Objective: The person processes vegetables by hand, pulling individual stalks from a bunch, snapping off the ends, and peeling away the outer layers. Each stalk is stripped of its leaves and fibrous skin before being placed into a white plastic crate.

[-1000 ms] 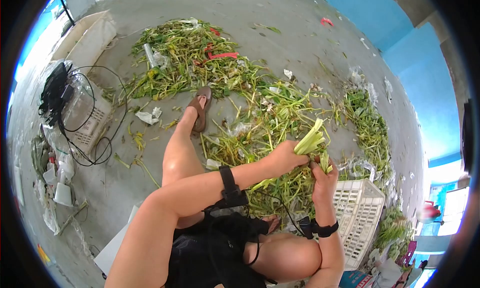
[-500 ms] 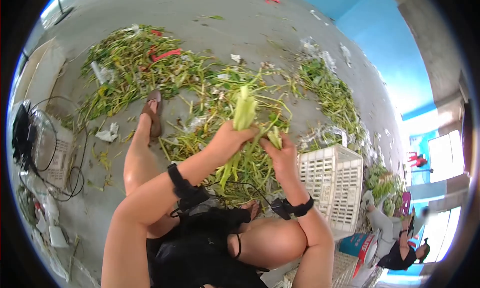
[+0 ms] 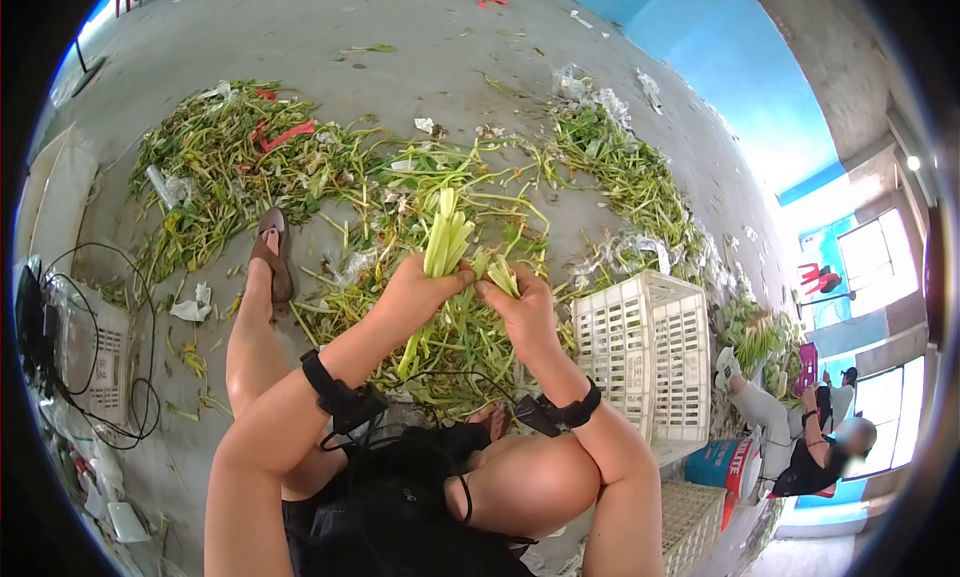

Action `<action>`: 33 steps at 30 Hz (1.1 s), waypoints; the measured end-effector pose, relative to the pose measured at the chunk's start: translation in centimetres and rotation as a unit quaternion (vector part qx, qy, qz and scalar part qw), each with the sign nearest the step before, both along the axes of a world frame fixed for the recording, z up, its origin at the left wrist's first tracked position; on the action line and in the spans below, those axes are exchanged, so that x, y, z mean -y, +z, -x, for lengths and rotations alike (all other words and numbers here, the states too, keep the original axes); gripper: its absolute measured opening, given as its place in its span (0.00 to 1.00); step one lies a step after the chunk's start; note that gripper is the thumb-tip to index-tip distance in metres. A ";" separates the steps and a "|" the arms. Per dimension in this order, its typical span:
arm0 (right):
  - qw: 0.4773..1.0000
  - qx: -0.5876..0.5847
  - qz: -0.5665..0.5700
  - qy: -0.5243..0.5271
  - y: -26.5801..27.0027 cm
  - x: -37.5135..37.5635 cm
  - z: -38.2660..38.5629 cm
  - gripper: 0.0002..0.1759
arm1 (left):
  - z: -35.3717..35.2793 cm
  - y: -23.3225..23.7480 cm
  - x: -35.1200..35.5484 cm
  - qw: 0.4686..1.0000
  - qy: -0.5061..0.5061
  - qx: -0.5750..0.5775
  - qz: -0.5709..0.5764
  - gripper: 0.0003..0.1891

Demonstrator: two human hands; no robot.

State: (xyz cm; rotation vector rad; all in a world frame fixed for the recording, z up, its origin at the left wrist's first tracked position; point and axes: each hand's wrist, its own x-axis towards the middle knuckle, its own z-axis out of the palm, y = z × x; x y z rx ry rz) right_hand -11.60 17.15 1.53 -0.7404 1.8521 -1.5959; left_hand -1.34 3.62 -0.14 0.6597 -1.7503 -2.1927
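Note:
My left hand is closed around a bunch of pale green vegetable stalks, their cut-looking ends pointing up and away from me. Close beside it, my right hand pinches a smaller pale green stalk piece between thumb and fingers. The two hands nearly meet at the fingertips. Long green strands hang below my left hand. Under both hands spreads a heap of loose stalks and leaves on the floor.
A white plastic crate stands right of my hands. More trimmings lie ahead, with plastic scraps. A blue-and-red bucket and a seated person are at right. Black cables loop over a crate at left.
The view has shifted, so the scene sits further left. Both hands stay close together on the stalks; the bunch in my left hand looks more fanned out.

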 end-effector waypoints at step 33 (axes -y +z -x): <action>1.000 -0.001 0.000 -0.030 0.0 0.1 -0.4 0.15 | -0.9 1.2 0.3 0.998 -0.019 0.020 0.050 0.10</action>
